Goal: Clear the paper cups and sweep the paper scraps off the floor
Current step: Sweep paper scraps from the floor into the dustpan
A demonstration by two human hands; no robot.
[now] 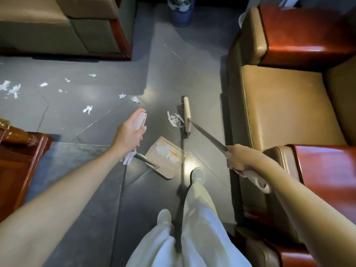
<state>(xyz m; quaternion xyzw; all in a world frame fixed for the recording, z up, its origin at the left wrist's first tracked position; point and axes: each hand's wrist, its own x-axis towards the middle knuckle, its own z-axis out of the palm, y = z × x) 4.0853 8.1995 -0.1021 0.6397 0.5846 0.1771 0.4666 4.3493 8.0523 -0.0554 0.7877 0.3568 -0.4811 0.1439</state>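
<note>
My left hand grips the pale handle of a long-handled beige dustpan, which rests on the grey floor and holds white scraps and an orange bit. A piece of white paper sticks out under that hand. My right hand grips the broom handle; the broom head stands on the floor just beyond the pan, touching a small pile of paper scraps. More white scraps lie scattered across the floor to the left. No paper cups are in view.
A tan armchair with red wooden arms fills the right side. Another sofa stands at the back left. A wooden table corner is at the left. A blue-white vase stands at the far end. My feet are near the pan.
</note>
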